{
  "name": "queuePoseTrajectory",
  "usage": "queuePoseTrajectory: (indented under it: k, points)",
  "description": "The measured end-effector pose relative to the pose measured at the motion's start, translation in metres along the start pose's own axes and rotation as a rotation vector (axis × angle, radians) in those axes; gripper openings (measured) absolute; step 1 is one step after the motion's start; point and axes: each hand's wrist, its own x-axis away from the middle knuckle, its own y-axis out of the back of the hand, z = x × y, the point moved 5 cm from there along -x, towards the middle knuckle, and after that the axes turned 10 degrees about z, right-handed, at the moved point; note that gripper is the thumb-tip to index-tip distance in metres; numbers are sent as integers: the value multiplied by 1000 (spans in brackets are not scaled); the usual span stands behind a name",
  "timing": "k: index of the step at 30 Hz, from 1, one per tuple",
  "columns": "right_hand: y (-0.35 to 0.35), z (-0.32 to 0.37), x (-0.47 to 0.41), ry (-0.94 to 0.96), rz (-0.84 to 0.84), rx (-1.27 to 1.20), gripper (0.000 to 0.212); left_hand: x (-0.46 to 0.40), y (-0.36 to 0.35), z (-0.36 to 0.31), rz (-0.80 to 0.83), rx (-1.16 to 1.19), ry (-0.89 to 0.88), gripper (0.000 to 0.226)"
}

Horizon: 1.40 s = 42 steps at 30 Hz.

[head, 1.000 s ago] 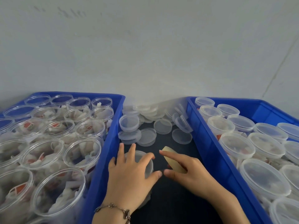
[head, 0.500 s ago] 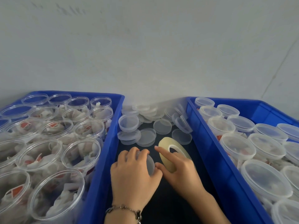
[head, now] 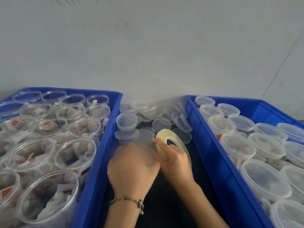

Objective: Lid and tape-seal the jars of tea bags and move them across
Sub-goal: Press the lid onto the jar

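Two blue crates flank a dark strip: the left crate holds open jars of tea bags, the right crate lidded ones. Loose lids lie between, at the back. The left hand curls over a jar it hides; the right hand grips the tape roll, upright just beside it

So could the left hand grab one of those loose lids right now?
Probably not yet: the left hand is curled over a jar. The loose lids lie just beyond it with nothing between.

Blue crates, pale yellow tape
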Motion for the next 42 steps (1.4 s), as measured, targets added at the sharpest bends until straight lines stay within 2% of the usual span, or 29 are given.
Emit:
queuePoseTrajectory:
  k: [8,10,12,13,16,22,24,28,33,35,37,39,40,42]
  points:
    - [-17,-9,-18,-40,38,34,40,-7,1,-2,14,40,-3,46]
    - [-12,-29,-34,-203,28,86,42,3,2,-10,-11,103,-112,41]
    - [1,-51,-48,-375,29,-12,41,14,5,-13,-77,168,-163,41]
    - [3,-54,-51,-358,62,-21,39,14,6,-11,-90,177,-153,41]
    - [-7,-35,-50,-113,187,233,38,6,6,-12,-50,153,-150,37]
    - [-33,-41,-14,-98,443,304,59,5,0,-14,3,122,-158,32]
    - [-37,-44,-7,-132,449,322,52,5,1,-17,19,116,-158,30]
    - [-41,-42,2,-94,424,445,21,4,1,-21,49,87,-129,28]
    - [-32,-46,14,-140,428,323,24,2,-3,-22,90,-18,-100,34]
    - [-23,-40,21,-138,308,194,26,1,-7,-19,122,-52,-105,51]
    - [-13,-30,32,-198,188,-23,40,7,0,-13,112,58,-79,72]
    - [-8,-20,46,-290,160,-198,65,16,13,-3,12,241,13,77]
    - [-7,-14,53,-312,167,-250,72,21,16,6,-9,373,103,76]
    - [-6,-1,67,-325,175,-312,81,32,12,19,70,692,324,72]
